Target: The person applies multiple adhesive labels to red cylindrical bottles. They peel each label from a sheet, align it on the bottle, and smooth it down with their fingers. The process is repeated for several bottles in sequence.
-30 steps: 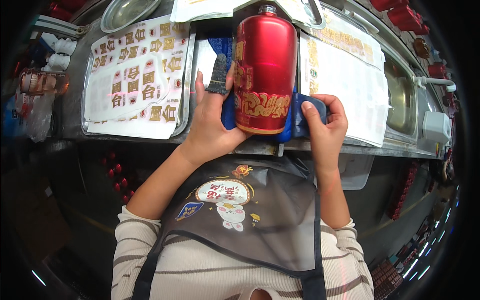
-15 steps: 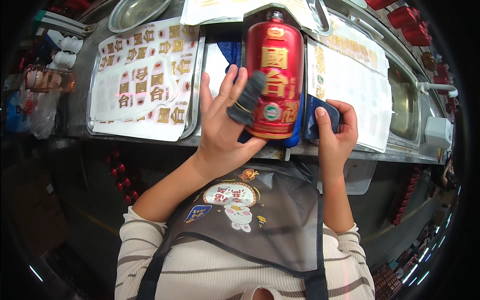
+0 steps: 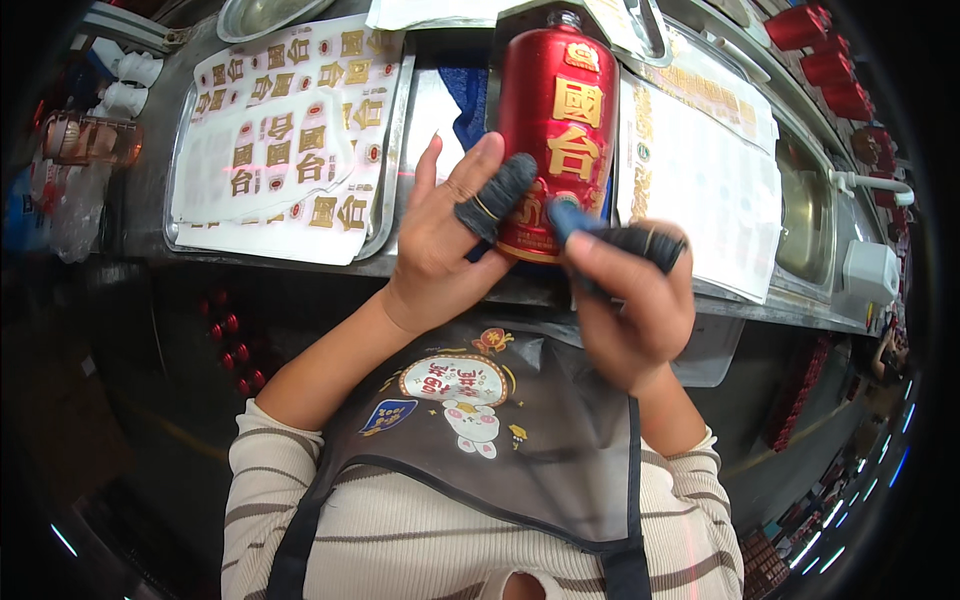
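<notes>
A red bottle (image 3: 556,110) with raised gold characters lies tilted in front of me, its neck pointing away. My left hand (image 3: 440,230) grips its lower left side. The forefinger, in a black finger cover (image 3: 497,195), presses on the bottle's front, and the thumb is by its base. My right hand (image 3: 640,310), smeared by motion, holds a dark blue flat pad (image 3: 568,216) against the lower front of the bottle, partly covering the small emblems there. One of its fingers also wears a black cover. Behind the bottle is a blue cloth (image 3: 463,100).
On the left, a metal tray (image 3: 385,215) bears sheets of gold-character decals (image 3: 290,150). More white sheets (image 3: 705,190) lie on the right, beside a sink (image 3: 805,225) with a white tap (image 3: 880,180). A metal bowl (image 3: 262,15) stands at the back left.
My right hand has moved left from beside the bottle and brought the blue pad onto its lower front. The bottle has turned slightly, its characters shifting right. My left hand stays on it.
</notes>
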Available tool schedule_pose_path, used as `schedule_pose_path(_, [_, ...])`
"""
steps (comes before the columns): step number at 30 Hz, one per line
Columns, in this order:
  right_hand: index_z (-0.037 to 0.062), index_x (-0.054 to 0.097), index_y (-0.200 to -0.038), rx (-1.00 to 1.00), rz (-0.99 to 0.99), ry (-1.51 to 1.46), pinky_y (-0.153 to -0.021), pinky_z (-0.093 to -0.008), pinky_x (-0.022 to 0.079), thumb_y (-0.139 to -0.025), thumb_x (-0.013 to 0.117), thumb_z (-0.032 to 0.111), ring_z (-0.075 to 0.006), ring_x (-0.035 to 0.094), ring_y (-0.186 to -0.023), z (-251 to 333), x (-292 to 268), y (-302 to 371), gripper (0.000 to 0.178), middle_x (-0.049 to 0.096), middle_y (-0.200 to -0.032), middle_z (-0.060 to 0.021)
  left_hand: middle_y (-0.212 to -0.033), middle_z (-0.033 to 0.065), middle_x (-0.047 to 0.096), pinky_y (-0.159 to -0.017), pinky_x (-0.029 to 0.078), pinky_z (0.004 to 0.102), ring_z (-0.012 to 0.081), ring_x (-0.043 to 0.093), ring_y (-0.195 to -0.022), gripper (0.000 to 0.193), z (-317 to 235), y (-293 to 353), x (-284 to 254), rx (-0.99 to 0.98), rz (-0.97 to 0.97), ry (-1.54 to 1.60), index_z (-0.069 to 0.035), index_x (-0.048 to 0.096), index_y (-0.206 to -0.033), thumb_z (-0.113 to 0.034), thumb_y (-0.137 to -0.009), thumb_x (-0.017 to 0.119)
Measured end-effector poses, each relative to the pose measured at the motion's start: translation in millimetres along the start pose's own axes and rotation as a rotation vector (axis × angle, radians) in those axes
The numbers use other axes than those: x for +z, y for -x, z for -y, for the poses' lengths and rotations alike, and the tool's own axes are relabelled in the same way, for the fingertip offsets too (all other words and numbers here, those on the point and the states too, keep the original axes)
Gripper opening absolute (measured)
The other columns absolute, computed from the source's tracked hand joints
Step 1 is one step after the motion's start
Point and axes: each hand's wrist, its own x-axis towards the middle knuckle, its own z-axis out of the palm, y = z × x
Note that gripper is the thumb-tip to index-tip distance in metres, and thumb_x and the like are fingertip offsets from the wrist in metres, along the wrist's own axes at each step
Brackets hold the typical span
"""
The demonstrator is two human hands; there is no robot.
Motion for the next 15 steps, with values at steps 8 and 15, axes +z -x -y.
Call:
schedule_pose_path(8, [0.0049, 0.074, -0.104, 0.089, 0.109, -0.085, -0.073, -0.0321, 0.053, -0.066, 0.081, -0.01, -0.0234, 0.063, -0.076, 6, -12, 8, 0.042, 0.066, -0.088, -0.0107, -0.141, 0.006, 0.06, -0.122, 0.005, 0.0578, 0.0258, 0.054, -0.134, 0.07, -21, -27, 0, 0.124, 0.088, -0.037, -0.004, 0.057, -0.135, -0.011, -0.069, 0.078])
schedule_pose_path(15, [0.0054, 0.075, -0.104, 0.104, 0.066, -0.155, -0.07, -0.0337, 0.052, -0.067, 0.079, -0.011, -0.0248, 0.062, -0.076, 2, -15, 6, 0.041, 0.067, -0.089, -0.0093, -0.152, 0.0061, 0.049, -0.122, 0.007, 0.0577, 0.0283, 0.045, -0.141, 0.088, -21, -44, -1, 0.195, 0.187, -0.062, -0.006, 0.04, -0.148, -0.021, -0.071, 0.081])
